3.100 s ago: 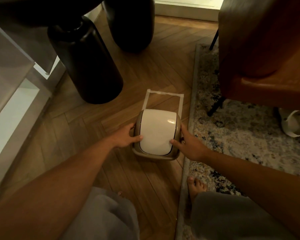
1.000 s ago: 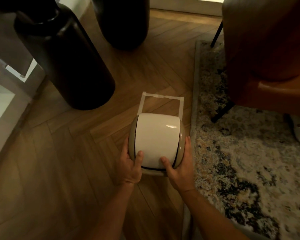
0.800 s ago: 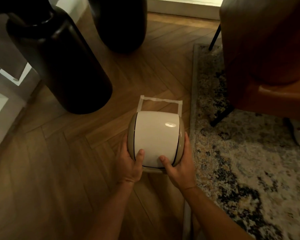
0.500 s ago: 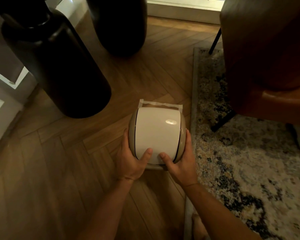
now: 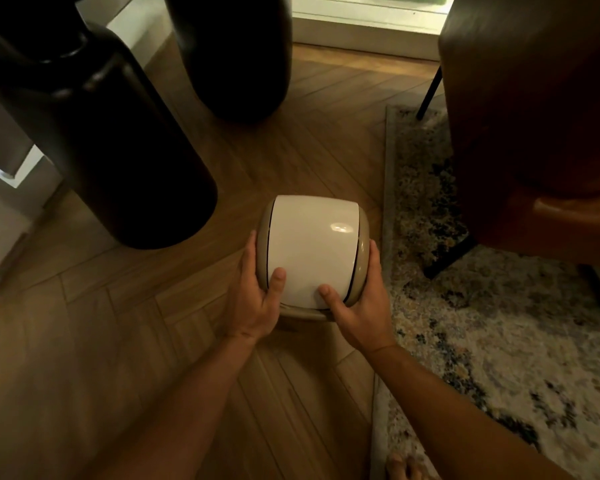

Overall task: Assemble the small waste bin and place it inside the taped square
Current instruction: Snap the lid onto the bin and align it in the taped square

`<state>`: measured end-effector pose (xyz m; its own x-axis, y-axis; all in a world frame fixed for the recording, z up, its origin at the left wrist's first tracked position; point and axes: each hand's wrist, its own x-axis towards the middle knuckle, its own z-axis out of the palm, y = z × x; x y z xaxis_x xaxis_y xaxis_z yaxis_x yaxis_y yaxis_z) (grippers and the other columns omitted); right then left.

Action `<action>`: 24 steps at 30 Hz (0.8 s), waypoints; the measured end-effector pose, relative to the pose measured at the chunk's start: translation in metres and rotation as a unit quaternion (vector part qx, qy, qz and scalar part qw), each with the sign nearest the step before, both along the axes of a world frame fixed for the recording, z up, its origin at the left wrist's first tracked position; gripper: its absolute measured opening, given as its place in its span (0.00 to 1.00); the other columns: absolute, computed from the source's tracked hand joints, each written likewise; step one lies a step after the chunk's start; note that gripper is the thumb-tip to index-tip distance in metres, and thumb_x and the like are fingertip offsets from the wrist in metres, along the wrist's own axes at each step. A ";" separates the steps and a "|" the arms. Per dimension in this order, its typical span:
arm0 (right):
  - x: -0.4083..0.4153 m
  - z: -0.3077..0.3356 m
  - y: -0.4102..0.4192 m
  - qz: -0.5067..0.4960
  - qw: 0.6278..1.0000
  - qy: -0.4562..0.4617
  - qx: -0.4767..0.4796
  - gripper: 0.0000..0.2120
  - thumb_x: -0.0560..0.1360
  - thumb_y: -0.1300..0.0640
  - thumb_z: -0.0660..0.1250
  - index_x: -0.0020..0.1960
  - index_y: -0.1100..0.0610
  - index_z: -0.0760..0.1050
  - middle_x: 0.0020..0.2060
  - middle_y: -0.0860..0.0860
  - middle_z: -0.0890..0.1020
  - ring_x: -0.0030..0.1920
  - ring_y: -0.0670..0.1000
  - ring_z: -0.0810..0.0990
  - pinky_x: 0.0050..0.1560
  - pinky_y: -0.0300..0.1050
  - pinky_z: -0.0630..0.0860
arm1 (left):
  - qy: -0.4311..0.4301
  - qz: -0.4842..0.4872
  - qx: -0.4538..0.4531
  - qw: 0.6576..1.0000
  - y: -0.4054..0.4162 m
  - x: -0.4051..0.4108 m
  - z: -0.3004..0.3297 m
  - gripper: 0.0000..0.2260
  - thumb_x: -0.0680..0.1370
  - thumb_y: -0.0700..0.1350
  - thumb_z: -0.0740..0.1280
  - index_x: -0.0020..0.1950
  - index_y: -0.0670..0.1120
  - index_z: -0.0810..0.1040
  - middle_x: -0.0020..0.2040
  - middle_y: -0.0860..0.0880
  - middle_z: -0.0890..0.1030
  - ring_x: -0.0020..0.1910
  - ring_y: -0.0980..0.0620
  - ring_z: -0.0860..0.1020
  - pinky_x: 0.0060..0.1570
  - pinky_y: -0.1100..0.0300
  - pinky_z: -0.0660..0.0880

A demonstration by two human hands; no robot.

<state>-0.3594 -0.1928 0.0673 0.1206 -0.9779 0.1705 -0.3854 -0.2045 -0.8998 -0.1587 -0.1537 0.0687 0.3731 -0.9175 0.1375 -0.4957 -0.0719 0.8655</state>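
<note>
The small waste bin (image 5: 312,251) has a beige body and a white rounded swing lid, and it stands upright on the wooden floor. My left hand (image 5: 255,299) clasps its left side with the thumb on the lid. My right hand (image 5: 359,306) clasps its right side, thumb on the lid's near edge. The taped square is hidden beneath and behind the bin; none of the tape shows.
A large dark vase (image 5: 97,143) stands close to the bin's left, with a second dark vase (image 5: 232,53) behind. A patterned rug (image 5: 482,323) borders the bin on the right. A brown chair (image 5: 534,109) on thin black legs stands on it. My toes (image 5: 404,467) show at the bottom edge.
Both hands have slid the bin forward across the floor. The tape outline beyond it shrank frame by frame and is now fully covered.
</note>
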 end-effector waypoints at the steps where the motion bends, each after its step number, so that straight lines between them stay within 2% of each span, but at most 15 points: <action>1: 0.001 -0.001 -0.006 -0.001 1.000 0.005 -0.001 0.51 0.70 0.30 0.73 0.81 0.32 0.43 0.73 0.28 0.65 0.69 0.29 0.69 0.60 0.21 0.66 | -0.006 0.000 -0.004 1.000 -0.006 0.002 -0.001 0.36 0.76 0.72 0.57 0.81 0.66 0.48 0.76 0.46 0.70 0.64 0.47 0.78 0.52 0.48 0.82; 4: 0.004 -0.005 -0.024 0.002 1.000 0.021 0.002 0.52 0.69 0.27 0.72 0.80 0.31 0.41 0.75 0.37 0.69 0.68 0.33 0.71 0.61 0.26 0.68 | -0.018 -0.002 -0.008 1.000 -0.023 0.007 -0.004 0.37 0.78 0.69 0.58 0.82 0.61 0.49 0.75 0.48 0.71 0.64 0.48 0.78 0.53 0.51 0.82; 6: 0.007 -0.007 -0.036 0.005 1.000 0.023 0.001 0.53 0.69 0.27 0.73 0.80 0.31 0.41 0.75 0.37 0.68 0.70 0.36 0.71 0.62 0.31 0.69 | -0.023 -0.001 -0.018 1.000 -0.035 0.010 -0.005 0.37 0.78 0.69 0.59 0.83 0.59 0.50 0.76 0.48 0.71 0.65 0.49 0.77 0.56 0.52 0.80; 8: 0.010 -0.008 -0.049 0.002 1.000 0.020 -0.006 0.52 0.68 0.27 0.73 0.80 0.31 0.42 0.75 0.38 0.69 0.70 0.37 0.72 0.61 0.28 0.69 | -0.026 0.006 -0.028 0.999 -0.048 0.012 -0.007 0.36 0.78 0.69 0.58 0.83 0.58 0.51 0.76 0.49 0.71 0.66 0.48 0.76 0.58 0.53 0.78; 12: 0.015 -0.011 -0.071 0.003 1.000 0.014 -0.023 0.52 0.69 0.28 0.73 0.80 0.32 0.43 0.71 0.28 0.67 0.67 0.31 0.71 0.59 0.22 0.68 | -0.026 0.002 -0.027 0.999 -0.071 0.018 -0.008 0.35 0.79 0.70 0.56 0.82 0.60 0.50 0.77 0.49 0.69 0.66 0.50 0.75 0.58 0.47 0.80; 16: 0.018 -0.010 -0.089 0.008 0.999 0.026 -0.031 0.53 0.68 0.28 0.74 0.81 0.33 0.43 0.72 0.33 0.68 0.69 0.36 0.72 0.63 0.34 0.72 | -0.032 0.005 -0.026 0.999 -0.089 0.023 -0.009 0.35 0.79 0.71 0.55 0.82 0.61 0.49 0.76 0.49 0.69 0.65 0.55 0.73 0.57 0.48 0.80; 17: 0.019 -0.011 -0.093 0.012 0.999 0.027 -0.032 0.54 0.68 0.28 0.74 0.81 0.34 0.43 0.72 0.31 0.68 0.69 0.34 0.71 0.63 0.34 0.72 | -0.033 0.008 -0.025 0.999 -0.093 0.024 -0.010 0.34 0.79 0.71 0.55 0.82 0.62 0.48 0.76 0.49 0.69 0.64 0.55 0.74 0.56 0.49 0.80; 20: 0.023 -0.011 -0.107 0.007 0.998 0.037 -0.040 0.53 0.68 0.27 0.73 0.79 0.29 0.40 0.68 0.19 0.62 0.65 0.24 0.66 0.60 0.24 0.65 | -0.044 0.011 -0.021 0.999 -0.106 0.027 -0.013 0.34 0.80 0.70 0.55 0.82 0.61 0.48 0.76 0.49 0.70 0.62 0.57 0.73 0.55 0.55 0.78; 22: 0.027 -0.010 -0.117 0.007 0.998 0.048 -0.048 0.53 0.68 0.26 0.72 0.78 0.28 0.39 0.66 0.16 0.60 0.64 0.21 0.64 0.58 0.23 0.63 | -0.055 0.018 -0.025 0.998 -0.116 0.031 -0.013 0.34 0.80 0.70 0.55 0.82 0.60 0.48 0.76 0.50 0.69 0.62 0.59 0.71 0.54 0.60 0.72; 24: 0.033 -0.010 -0.129 0.010 0.997 0.057 -0.049 0.53 0.68 0.26 0.72 0.78 0.29 0.38 0.66 0.16 0.60 0.63 0.19 0.63 0.57 0.23 0.63 | -0.060 0.024 -0.023 0.998 -0.127 0.036 -0.012 0.34 0.80 0.70 0.54 0.82 0.59 0.49 0.77 0.49 0.69 0.62 0.58 0.71 0.55 0.59 0.70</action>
<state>-0.3269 -0.3217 0.0569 0.1644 -0.9544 0.2493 -0.4795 -0.2982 -0.8253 -0.1226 -0.2811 0.0564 0.3948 -0.8908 0.2248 -0.5931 -0.0602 0.8029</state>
